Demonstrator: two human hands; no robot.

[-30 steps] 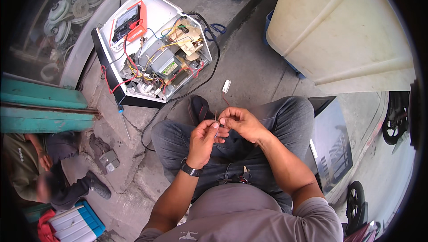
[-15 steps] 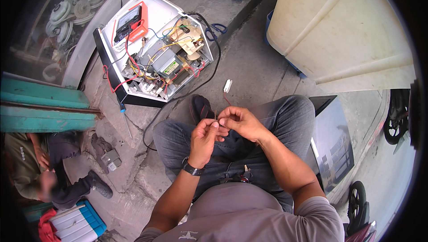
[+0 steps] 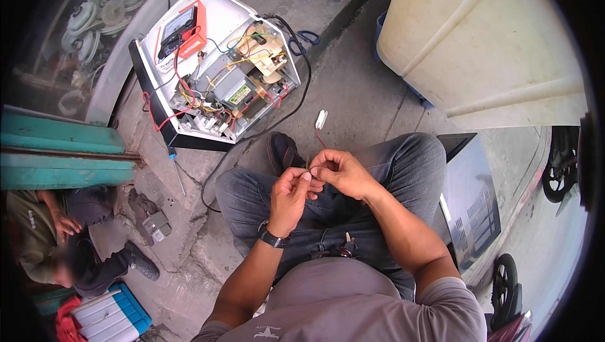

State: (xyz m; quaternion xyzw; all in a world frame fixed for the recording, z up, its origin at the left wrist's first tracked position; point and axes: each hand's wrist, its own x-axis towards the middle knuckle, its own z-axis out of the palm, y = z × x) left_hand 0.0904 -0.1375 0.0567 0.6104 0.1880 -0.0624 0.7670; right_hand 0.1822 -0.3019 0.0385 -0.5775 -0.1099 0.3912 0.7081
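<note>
2 bare hands meet in the head view: the left hand [image 3: 290, 196] and right hand [image 3: 342, 175] are each nearly closed, thumb and fingertips pinched on a thin wire [image 3: 307, 162] standing between them; how much the fingers hide, I cannot tell. It looks light and pliable, likely to bend or fray, so a pinch close to its end should steady it best. Beyond the right hand's fingertips, a reddish lead [image 3: 319, 138] reaches a slim white piece [image 3: 321, 119], apparently hard plastic, on rough grey concrete [image 3: 353, 99]. Forward and left of the left hand sits an opened appliance [image 3: 208, 142], smooth white-walled, with a blocky transformer [image 3: 230, 85] inside.
</note>
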